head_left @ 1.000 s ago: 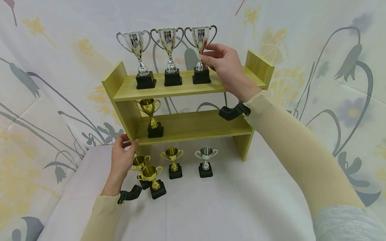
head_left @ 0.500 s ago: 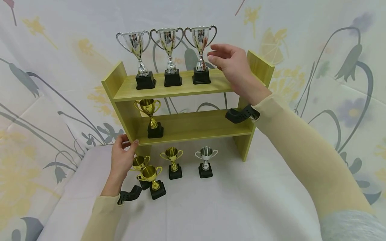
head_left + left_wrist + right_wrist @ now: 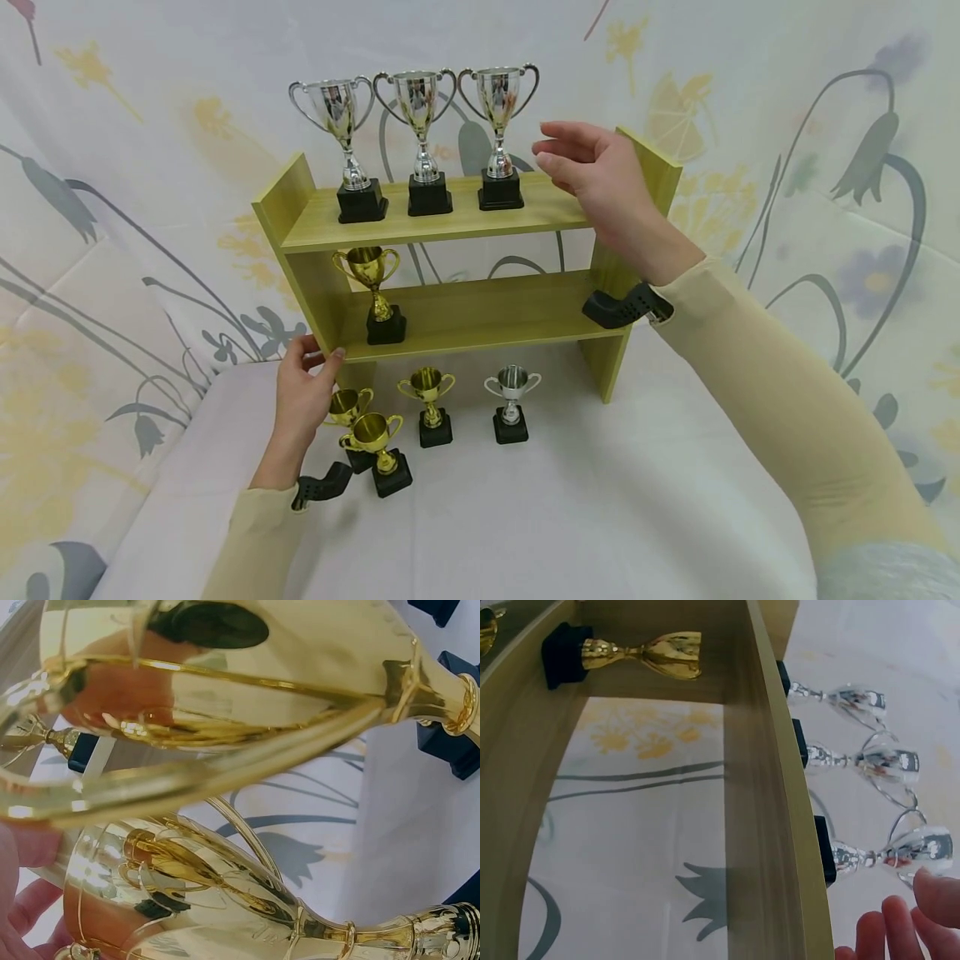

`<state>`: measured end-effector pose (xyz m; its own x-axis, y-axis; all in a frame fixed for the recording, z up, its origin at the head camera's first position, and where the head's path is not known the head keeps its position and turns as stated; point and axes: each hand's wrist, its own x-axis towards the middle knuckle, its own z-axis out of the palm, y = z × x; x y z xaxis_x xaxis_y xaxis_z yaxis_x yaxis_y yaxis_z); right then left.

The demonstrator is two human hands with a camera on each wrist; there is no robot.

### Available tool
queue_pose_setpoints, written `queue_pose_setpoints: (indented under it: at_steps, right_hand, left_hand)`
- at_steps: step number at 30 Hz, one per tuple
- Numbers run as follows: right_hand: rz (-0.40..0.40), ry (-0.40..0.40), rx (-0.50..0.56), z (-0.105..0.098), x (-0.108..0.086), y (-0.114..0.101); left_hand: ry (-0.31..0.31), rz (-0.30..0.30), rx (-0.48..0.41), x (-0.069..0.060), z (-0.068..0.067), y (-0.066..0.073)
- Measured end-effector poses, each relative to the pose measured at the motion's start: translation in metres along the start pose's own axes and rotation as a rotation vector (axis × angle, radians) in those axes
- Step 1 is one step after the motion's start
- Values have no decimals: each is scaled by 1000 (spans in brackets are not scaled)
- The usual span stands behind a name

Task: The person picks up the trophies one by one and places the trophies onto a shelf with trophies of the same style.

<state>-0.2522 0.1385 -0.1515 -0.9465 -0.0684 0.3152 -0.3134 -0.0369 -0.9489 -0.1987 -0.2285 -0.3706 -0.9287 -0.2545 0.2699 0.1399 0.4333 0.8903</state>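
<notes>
Three silver trophies stand upright in a row on the top board of the wooden shelf. To the right of the rightmost one, my right hand is in the air with fingers loosely bent, touching no trophy. My left hand grips the shelf's lower left edge, thumb in front. A gold trophy stands at the left of the middle board. Beside my left hand, two gold trophies stand close together on the table; in the left wrist view their cups fill much of the picture.
On the white tabletop, another gold trophy and a small silver one stand in front of the shelf. A flowered cloth hangs behind. The shelf's right side panel rises beside my right hand.
My right hand has let go of the rightmost silver trophy and moved right and slightly down. That trophy stays upright in place. My left hand keeps its grip on the shelf.
</notes>
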Motion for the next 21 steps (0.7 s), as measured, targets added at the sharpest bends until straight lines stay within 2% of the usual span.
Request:
queue_pose_setpoints:
  at_steps: [14,21]
  right_hand:
    - [-70,-37,55,-2,-27,4]
    - [-93,-43,41,-4,-39,9]
  left_hand:
    - [3,3,6,0,0,0]
    - [-4,7,6,-1,0,1]
